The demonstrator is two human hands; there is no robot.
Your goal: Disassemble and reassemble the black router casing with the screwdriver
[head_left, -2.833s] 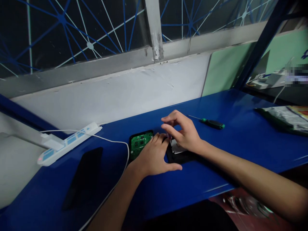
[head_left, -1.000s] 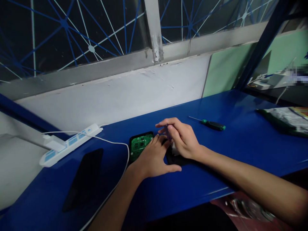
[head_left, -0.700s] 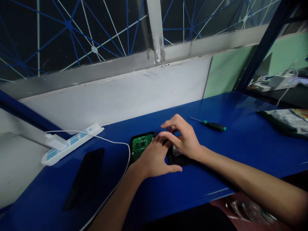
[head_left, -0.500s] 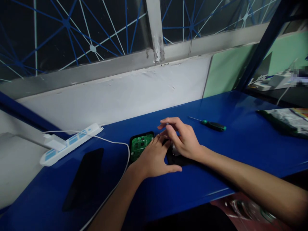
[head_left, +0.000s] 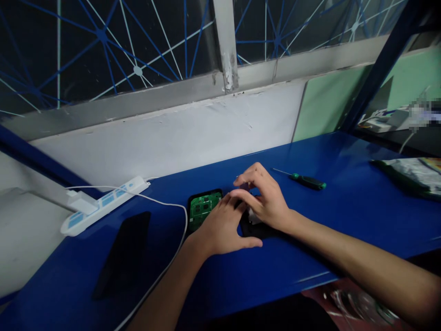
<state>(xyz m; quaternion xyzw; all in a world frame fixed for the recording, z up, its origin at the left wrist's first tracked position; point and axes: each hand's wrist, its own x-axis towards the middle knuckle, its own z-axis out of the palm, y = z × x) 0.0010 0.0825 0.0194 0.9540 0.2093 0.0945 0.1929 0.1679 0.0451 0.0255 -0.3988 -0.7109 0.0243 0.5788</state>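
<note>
My left hand point(head_left: 225, 225) rests palm down with its fingers spread, between a green circuit board point(head_left: 201, 209) in a black casing and a black part point(head_left: 257, 229) with something whitish on it. Over that black part, my right hand point(head_left: 263, 195) is raised with bent fingers; its thumb reaches to the left hand's fingers. Whether anything small is between the right fingertips cannot be made out. The hands hide most of the black part. A green and black screwdriver point(head_left: 308, 181) lies to the right.
A white power strip point(head_left: 110, 204) with a plug stands at the left, its white cable point(head_left: 184, 225) running to the front edge. A dark flat object point(head_left: 124, 253) lies near it. A plastic bag point(head_left: 413, 174) is at the far right of the blue table point(head_left: 351, 202).
My right hand's fingers have shifted and its thumb has moved left, towards the left hand. The left hand stays in place. The view has shifted slightly.
</note>
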